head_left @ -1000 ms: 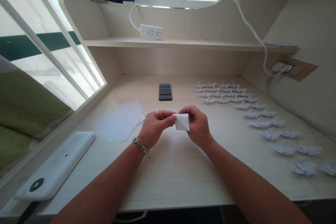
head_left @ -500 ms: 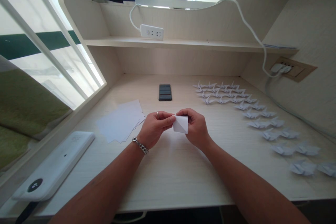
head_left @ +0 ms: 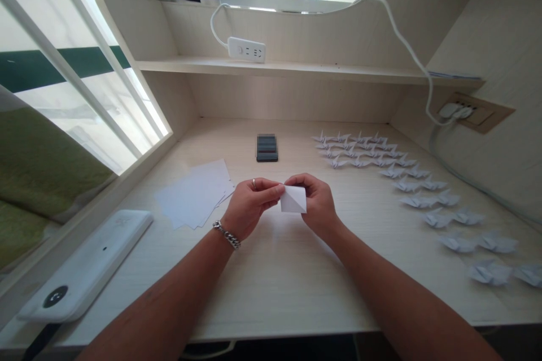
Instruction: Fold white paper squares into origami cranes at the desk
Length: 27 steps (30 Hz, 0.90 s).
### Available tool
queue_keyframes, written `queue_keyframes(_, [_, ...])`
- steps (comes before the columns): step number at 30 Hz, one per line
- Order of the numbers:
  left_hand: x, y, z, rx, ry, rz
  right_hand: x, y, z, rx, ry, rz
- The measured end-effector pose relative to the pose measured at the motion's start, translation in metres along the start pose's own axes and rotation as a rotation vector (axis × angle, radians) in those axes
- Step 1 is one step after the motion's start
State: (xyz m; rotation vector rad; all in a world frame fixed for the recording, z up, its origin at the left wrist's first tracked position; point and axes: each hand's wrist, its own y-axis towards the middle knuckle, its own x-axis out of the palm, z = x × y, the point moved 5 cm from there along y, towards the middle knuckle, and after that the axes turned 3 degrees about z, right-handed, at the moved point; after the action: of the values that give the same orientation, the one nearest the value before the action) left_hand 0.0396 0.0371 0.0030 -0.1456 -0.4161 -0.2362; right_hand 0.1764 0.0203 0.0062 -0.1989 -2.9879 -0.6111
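Setting: pale wooden counter (head_left: 271, 276) is sitting in an alcove beneath a shelf (head_left: 305, 70), with daylight coming in through the window on the left.
Left hand: the left hand (head_left: 249, 206) is pinching the left edge of the folded paper (head_left: 293, 199) between thumb and fingertips; it is wearing a ring (head_left: 254, 183) and, at the wrist, a metal bracelet (head_left: 226, 234).
Right hand: the right hand (head_left: 319, 206) is closing around the paper's right side, its fingers curling behind the paper and its thumb pressing on the top edge.
Folded paper: a small white square showing a diagonal crease, it is being held between both hands just above the counter, in the middle of the view.
Loose sheets: white paper sheets (head_left: 195, 196) are lying fanned out on the counter, near the left hand but apart from it.
Phone: a dark phone (head_left: 266, 148) is lying flat farther back, behind the hands.
Paper cranes: folded paper cranes (head_left: 381, 155) are standing in rows along the right side of the counter, running from the back toward the front edge, well apart from the hands.
White device: a long flat white device (head_left: 88, 268) is lying at the front left corner.
Power strip: a white power strip (head_left: 247, 49) is resting on the shelf.
Wall socket: a wall socket (head_left: 476, 110) on the right is taking a white cable (head_left: 406, 48).
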Motion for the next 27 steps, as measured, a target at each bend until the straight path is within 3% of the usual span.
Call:
queue_keyframes(8, [0.000,-0.001,0.001,0.014,0.009,0.019,-0.001,0.002,0.010,0.114,0.105,0.007])
queue_keyframes(15, [0.003,-0.002,0.003,0.064,0.054,-0.036,-0.004,0.004,0.015,0.107,0.134,0.042])
queue_keyframes(27, [-0.002,0.001,0.001,0.115,0.174,0.006,-0.004,0.003,0.010,0.116,0.107,0.057])
